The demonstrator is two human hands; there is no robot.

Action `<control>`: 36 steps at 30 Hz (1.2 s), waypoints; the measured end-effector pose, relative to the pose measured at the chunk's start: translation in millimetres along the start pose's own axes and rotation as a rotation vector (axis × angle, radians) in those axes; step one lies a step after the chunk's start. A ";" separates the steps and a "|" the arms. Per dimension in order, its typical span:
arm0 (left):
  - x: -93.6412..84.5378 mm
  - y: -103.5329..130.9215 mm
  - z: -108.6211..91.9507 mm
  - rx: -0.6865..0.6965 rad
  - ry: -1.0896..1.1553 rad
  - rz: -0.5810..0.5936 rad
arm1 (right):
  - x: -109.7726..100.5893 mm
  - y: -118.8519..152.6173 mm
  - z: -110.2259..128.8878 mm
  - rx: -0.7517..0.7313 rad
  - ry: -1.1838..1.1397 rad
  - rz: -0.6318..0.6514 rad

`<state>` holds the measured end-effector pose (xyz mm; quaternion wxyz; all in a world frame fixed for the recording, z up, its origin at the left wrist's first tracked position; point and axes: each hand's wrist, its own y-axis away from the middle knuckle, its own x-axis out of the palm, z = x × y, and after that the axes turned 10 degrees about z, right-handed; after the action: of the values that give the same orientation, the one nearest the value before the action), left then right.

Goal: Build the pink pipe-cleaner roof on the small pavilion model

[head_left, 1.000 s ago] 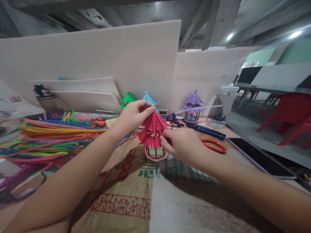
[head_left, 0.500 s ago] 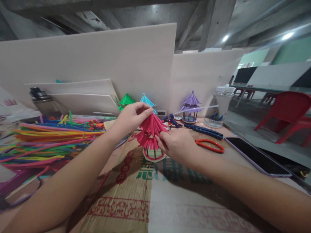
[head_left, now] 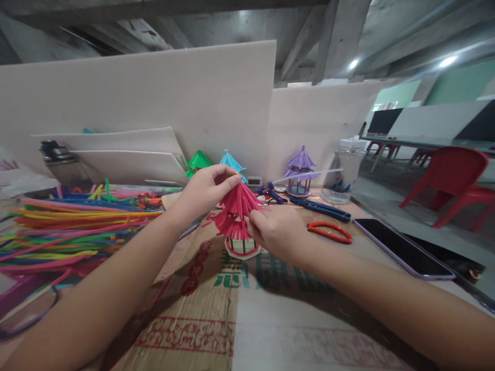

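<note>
A small red pavilion model [head_left: 232, 225] with a two-tiered roof of fuzzy strips stands upright on the cardboard [head_left: 185, 309]. Its pale base has a red ring and thin brown posts. My left hand [head_left: 207, 190] pinches the peak of the upper roof from the left. At the right side, my right hand [head_left: 274, 229] has its fingers closed on the roof's lower edge, and its fingertips are partly hidden. Behind stand a green model [head_left: 198, 161], a light blue model [head_left: 232, 161] and a purple model [head_left: 301, 167].
Colourful pipe cleaners [head_left: 85, 216] lie in a pile at the left. A glue gun [head_left: 270, 192], dark blue tool [head_left: 320, 208], orange-handled tool [head_left: 330, 232], phone [head_left: 400, 247] and clear bottle [head_left: 343, 172] sit at the right. White boards [head_left: 185, 98] rise behind.
The view has shifted slightly, so the surroundings appear a little further left. Both hands keep their hold on the red model, with barely any movement.
</note>
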<state>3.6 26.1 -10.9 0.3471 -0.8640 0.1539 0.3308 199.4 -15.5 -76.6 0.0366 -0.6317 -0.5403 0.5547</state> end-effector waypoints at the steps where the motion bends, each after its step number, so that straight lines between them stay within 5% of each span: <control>1: -0.1 0.1 -0.1 0.000 0.000 0.000 | -0.3 -0.3 0.2 0.028 -0.014 0.019; 10: 0.3 1.4 -2.9 0.000 0.004 0.002 | -11.0 -6.0 4.5 0.215 -0.130 0.312; 36: -0.8 2.8 -5.0 0.020 -0.013 0.010 | -14.6 -8.5 -0.1 0.275 -0.215 0.329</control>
<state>3.9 20.6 -9.1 0.3552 -0.8575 0.1594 0.3364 196.9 -22.6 -61.4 -0.0264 -0.6377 -0.3503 0.6855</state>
